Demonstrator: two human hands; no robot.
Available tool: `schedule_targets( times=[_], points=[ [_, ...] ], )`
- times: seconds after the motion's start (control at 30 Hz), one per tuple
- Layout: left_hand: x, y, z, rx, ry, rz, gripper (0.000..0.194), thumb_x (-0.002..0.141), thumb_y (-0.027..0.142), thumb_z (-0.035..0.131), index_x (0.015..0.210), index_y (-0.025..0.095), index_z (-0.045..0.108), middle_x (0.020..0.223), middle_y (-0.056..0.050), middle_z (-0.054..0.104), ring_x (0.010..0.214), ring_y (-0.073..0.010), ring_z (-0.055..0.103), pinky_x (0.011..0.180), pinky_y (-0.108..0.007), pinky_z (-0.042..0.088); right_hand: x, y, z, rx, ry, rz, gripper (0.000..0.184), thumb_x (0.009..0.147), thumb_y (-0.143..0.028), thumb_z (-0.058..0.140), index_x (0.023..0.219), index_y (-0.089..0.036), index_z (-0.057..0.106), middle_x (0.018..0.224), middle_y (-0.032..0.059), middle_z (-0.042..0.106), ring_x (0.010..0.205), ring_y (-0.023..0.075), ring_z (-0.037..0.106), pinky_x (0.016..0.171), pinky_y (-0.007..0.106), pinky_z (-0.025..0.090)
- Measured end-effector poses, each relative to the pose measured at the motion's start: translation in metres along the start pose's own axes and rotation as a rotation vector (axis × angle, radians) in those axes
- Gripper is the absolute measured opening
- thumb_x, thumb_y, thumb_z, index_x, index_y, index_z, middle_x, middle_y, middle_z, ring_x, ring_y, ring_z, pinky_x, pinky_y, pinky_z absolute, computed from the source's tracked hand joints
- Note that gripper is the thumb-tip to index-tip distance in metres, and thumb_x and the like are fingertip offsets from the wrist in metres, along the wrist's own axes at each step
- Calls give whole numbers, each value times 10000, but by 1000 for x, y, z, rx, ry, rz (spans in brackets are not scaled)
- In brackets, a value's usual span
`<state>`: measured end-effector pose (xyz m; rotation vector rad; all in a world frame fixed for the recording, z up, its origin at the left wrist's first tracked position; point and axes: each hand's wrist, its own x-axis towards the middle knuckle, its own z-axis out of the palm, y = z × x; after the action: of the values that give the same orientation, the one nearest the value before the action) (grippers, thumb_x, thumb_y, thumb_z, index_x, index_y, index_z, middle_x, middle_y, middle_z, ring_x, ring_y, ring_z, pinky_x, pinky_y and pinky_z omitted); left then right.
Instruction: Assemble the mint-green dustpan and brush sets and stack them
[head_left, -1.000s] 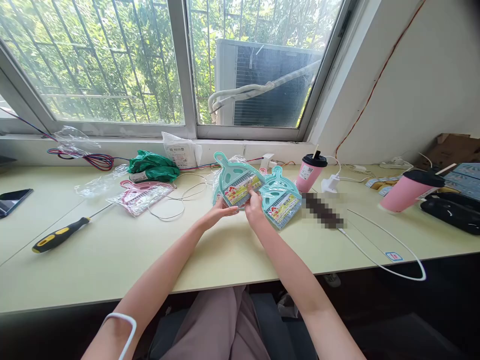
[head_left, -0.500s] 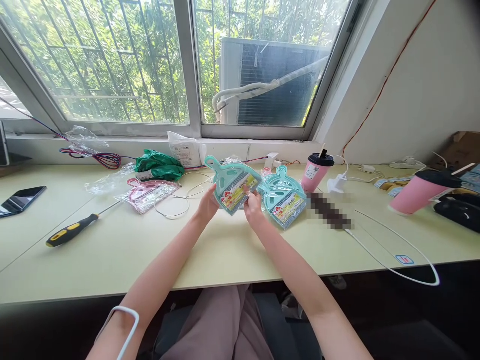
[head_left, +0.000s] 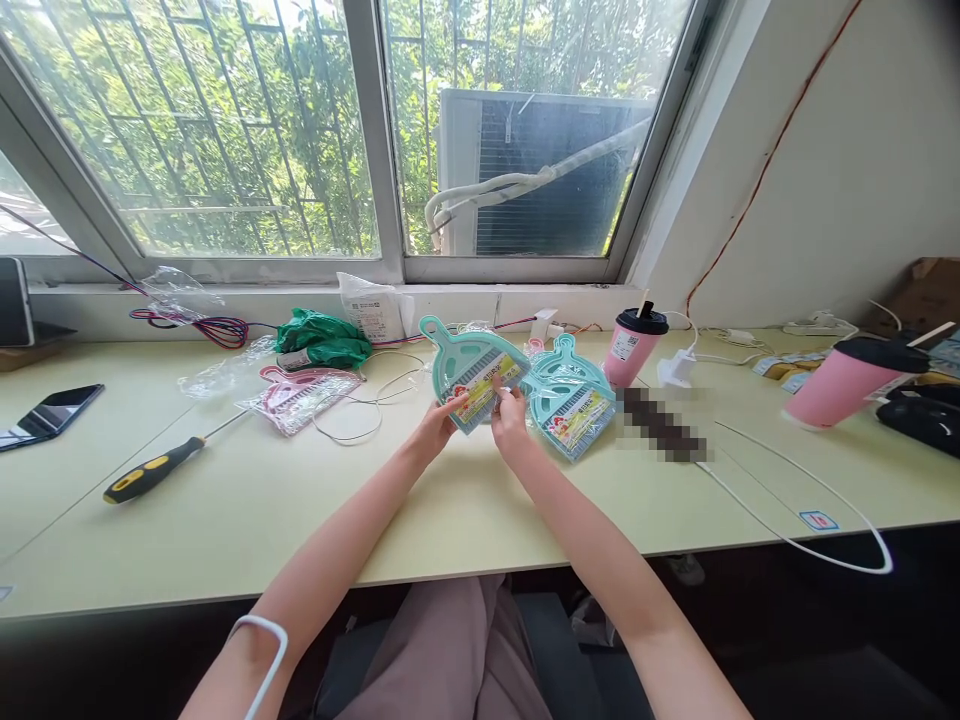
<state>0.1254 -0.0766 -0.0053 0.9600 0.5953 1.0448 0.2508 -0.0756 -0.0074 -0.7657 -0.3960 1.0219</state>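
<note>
A mint-green plastic dustpan set with a looped handle, a grey-bristled brush and a yellow printed label (head_left: 480,378) is held up over the pale yellow-green table (head_left: 420,530), tilted with its handle toward the upper left. The left hand (head_left: 437,428) grasps its lower left edge, thumb on the label; the right hand (head_left: 510,410) grips its lower right part, fingers bent at the label.

Just right of the held set, another mint-green dustpan set in clear plastic wrap (head_left: 574,410) lies on the table. Behind it, toward the right, stands a pink paper cup with a black lid and a straw (head_left: 631,348), near a white plug adapter (head_left: 677,368). A second pink cup with a black lid (head_left: 844,385) sits farther right.

Left of the hands, a loop of thin grey wire (head_left: 360,425) lies beside a pink plastic dustpan set in clear wrap (head_left: 304,398). A crumpled green plastic bag (head_left: 322,340) rests behind the pink set, and a black-and-yellow-handled screwdriver (head_left: 156,470) points its shaft toward it. A dark smartphone (head_left: 52,415) lies at the far left.
</note>
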Motion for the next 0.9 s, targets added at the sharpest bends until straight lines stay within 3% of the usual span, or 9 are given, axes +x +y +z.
schedule_targets(
  times=[0.2,0.4,0.57,0.77,0.9],
  points=[
    [2,-9,1,104,77,1,595,523,244,909,1073,154,703,1181,-134,714,1172,-335,629,975,-425,517,-2,6,-2,-9,44,9,331,804,-346,686,1112,-237,628,1038,40,745,1006,195,697,842,351,601],
    [7,-10,-4,127,151,29,615,425,242,924,991,128,710,1068,-133,741,1053,-322,670,876,-404,540,-1,7,-2,4,38,50,354,799,-317,704,1136,-252,620,1022,23,752,959,187,710,829,339,612],
    [11,-8,-11,167,186,55,620,378,224,925,952,123,712,996,-129,748,992,-324,681,846,-420,546,7,8,-6,-36,-1,103,244,782,-246,737,1010,-231,650,918,8,764,931,188,727,870,340,615],
    [20,6,-31,210,225,38,546,394,184,917,899,131,713,957,-126,750,1001,-345,684,868,-455,546,22,9,-12,-131,-126,186,134,786,-258,766,820,-193,655,769,11,757,786,174,743,815,337,639],
    [22,25,-55,204,188,57,538,437,147,902,942,116,719,1007,-133,749,1038,-331,683,944,-438,535,32,-1,-18,-220,-121,171,87,812,-246,737,810,-192,668,751,17,751,708,165,737,741,331,644]
  ],
)
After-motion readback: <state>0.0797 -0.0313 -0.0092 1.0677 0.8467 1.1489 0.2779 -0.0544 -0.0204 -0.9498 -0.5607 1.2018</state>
